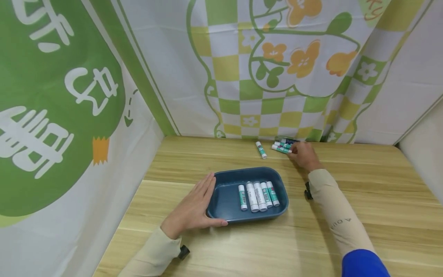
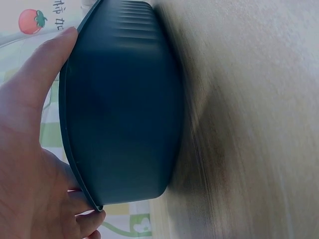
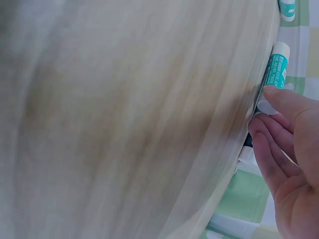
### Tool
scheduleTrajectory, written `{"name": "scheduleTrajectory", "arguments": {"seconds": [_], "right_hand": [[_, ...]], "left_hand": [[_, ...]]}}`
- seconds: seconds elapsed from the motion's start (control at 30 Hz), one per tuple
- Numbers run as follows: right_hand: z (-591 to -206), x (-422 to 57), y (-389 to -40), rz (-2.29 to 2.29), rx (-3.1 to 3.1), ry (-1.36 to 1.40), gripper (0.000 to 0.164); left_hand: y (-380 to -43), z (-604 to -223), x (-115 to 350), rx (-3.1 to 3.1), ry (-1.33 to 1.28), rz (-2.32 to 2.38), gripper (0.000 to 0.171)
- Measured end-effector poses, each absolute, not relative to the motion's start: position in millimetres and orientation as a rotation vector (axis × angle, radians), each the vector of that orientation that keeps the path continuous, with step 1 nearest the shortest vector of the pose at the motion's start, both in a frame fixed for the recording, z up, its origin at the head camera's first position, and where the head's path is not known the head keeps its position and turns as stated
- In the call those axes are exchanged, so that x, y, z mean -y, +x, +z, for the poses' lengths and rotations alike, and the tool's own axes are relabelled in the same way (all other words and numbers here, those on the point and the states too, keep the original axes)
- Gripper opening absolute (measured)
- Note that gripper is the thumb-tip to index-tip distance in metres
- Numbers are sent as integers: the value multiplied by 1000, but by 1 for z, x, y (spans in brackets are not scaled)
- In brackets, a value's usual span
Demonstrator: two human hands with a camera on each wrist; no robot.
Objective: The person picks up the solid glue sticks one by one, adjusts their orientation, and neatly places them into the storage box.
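Note:
A dark blue tray (image 1: pixel 221 215) stands on the table, with several white and green glue sticks (image 1: pixel 243 198) lying side by side in it. My left hand (image 1: pixel 194 204) holds its left end, thumb along the near rim and fingers at the far corner; the left wrist view shows this hand (image 2: pixel 30 149) against the tray's outer wall (image 2: pixel 124 99). At the table's back edge, my right hand (image 1: pixel 305 156) pinches the end of a glue stick (image 1: pixel 281 149). In the right wrist view, thumb and fingers meet around that glue stick's (image 3: pixel 277 67) end. More sticks lie behind it, partly hidden.
A single glue stick (image 1: pixel 261 150) lies apart, left of the group by my right hand. Behind the wooden table (image 1: pixel 363 184) hangs a checkered, flowered curtain (image 1: pixel 277 107). A green and white printed sheet (image 1: pixel 86 127) borders the left side.

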State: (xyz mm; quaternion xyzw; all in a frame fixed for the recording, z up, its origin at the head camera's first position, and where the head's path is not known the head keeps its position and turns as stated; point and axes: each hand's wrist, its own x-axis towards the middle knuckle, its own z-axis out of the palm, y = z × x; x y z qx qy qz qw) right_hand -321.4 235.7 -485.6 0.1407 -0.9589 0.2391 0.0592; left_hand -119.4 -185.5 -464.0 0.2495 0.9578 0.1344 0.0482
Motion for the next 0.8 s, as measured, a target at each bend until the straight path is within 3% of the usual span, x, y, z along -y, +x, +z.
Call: {"name": "scheduleTrajectory", "arguments": {"seconds": [0.8], "right_hand": [[-460, -233, -283, 892, 2638, 407, 19]], "left_hand": [[-119, -461, 183, -2909, 749, 432, 138]]}}
